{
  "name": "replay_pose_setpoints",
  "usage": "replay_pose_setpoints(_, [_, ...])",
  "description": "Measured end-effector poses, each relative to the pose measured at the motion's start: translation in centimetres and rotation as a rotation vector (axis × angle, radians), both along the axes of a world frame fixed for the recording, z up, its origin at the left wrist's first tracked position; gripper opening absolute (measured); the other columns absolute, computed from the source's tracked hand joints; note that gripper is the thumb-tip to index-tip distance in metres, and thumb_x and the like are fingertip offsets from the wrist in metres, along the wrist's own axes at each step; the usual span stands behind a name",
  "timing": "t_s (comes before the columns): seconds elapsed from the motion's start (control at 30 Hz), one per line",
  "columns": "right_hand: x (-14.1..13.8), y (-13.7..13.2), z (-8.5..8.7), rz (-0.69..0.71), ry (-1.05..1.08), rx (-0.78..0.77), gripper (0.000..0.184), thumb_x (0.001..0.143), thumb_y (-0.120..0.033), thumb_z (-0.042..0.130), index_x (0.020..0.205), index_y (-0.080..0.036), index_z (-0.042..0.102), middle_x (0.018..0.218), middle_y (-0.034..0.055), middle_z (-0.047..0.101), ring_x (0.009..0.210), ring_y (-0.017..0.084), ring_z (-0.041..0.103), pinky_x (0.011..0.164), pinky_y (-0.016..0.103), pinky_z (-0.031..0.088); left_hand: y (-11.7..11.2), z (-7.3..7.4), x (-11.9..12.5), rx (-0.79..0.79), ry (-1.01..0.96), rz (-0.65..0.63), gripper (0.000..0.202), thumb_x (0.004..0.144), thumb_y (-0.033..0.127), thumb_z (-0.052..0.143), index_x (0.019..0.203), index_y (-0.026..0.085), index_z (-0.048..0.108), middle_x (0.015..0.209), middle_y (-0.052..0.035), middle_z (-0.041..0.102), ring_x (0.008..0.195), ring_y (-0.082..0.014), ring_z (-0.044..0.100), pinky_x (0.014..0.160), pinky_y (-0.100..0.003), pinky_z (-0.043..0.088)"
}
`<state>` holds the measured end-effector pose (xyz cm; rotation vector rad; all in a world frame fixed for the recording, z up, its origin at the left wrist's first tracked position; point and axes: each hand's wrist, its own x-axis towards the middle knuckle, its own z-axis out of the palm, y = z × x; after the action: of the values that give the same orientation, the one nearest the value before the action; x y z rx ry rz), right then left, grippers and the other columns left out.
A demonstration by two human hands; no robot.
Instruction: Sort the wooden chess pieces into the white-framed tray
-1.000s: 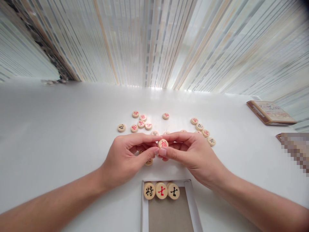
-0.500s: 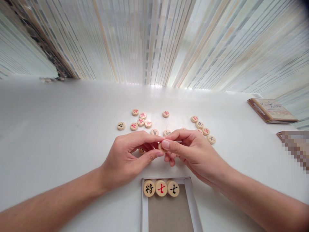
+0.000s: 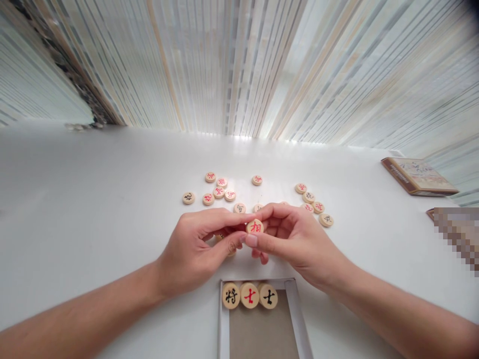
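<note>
Between my two hands is a round wooden xiangqi piece (image 3: pixel 255 227), its face marked with a red character. My left hand (image 3: pixel 204 242) pinches it from the left with thumb and forefinger. From the right, the thumb and forefinger of my right hand (image 3: pixel 295 239) grip its edge too. Below them lies an open shallow box (image 3: pixel 262 329) with a white rim and grey-brown bottom. Along its far end sit a black-marked piece (image 3: pixel 231 295), a red-marked piece (image 3: pixel 249 295) and another black-marked piece (image 3: pixel 268 296), side by side. My left fingers partly hide some pieces behind them.
Several loose xiangqi pieces (image 3: pixel 219 192) lie on the white table (image 3: pixel 93 199) beyond my hands, with another cluster (image 3: pixel 309 197) to the right. A brown-edged box (image 3: pixel 421 175) rests at the far right, near a partly blurred box (image 3: pixel 456 234). A striped curtain (image 3: pixel 209 65) hangs behind.
The piece between my hands has turned so its red character now shows. My right thumb has moved down from its face to its lower edge. The pieces in the box are unchanged.
</note>
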<state>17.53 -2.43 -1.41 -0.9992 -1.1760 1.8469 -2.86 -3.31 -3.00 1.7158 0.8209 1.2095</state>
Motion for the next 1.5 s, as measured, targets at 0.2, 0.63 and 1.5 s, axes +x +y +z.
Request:
replay_pose_setpoints(0.2, [-0.03, -0.1, 0.51, 0.011, -0.001, -0.014, 0.028, 0.073, -0.024, 0.099, 0.079, -0.015, 0.073, 0.064, -0.001, 0.073, 0.052, 0.009, 0.068, 0.05, 0.016, 0.057, 0.02, 0.24, 0.13, 0.05, -0.053, -0.093, 0.042, 0.092, -0.004, 0.068, 0.123, 0.021, 0.081, 0.097, -0.0049, 0.082, 0.079, -0.0126, 0.079, 0.071, -0.019, 0.064])
replay_pose_setpoints(0.63, [-0.14, -0.43, 0.94, 0.035, -0.03, 0.093, 0.025, 0.084, -0.035, 0.091, 0.082, -0.015, 0.077, 0.065, 0.0017, 0.075, 0.057, 0.011, 0.071, 0.056, 0.017, 0.059, -0.09, -0.09, 0.22, -0.083, -0.143, -0.126, 0.034, 0.091, 0.0, 0.076, 0.118, 0.02, 0.08, 0.093, -0.0018, 0.085, 0.08, -0.0123, 0.081, 0.075, -0.018, 0.066])
replay_pose_setpoints(1.5, [0.29, -0.8, 0.5, -0.049, -0.226, 0.397, 0.023, 0.082, -0.027, 0.093, 0.105, -0.025, 0.088, 0.082, 0.0029, 0.078, 0.069, 0.014, 0.071, 0.065, 0.023, 0.062, 0.03, -0.16, 0.15, -0.074, -0.115, -0.012, 0.021, 0.092, 0.007, 0.072, 0.109, 0.013, 0.083, 0.087, -0.0103, 0.083, 0.063, -0.0141, 0.073, 0.056, -0.023, 0.06])
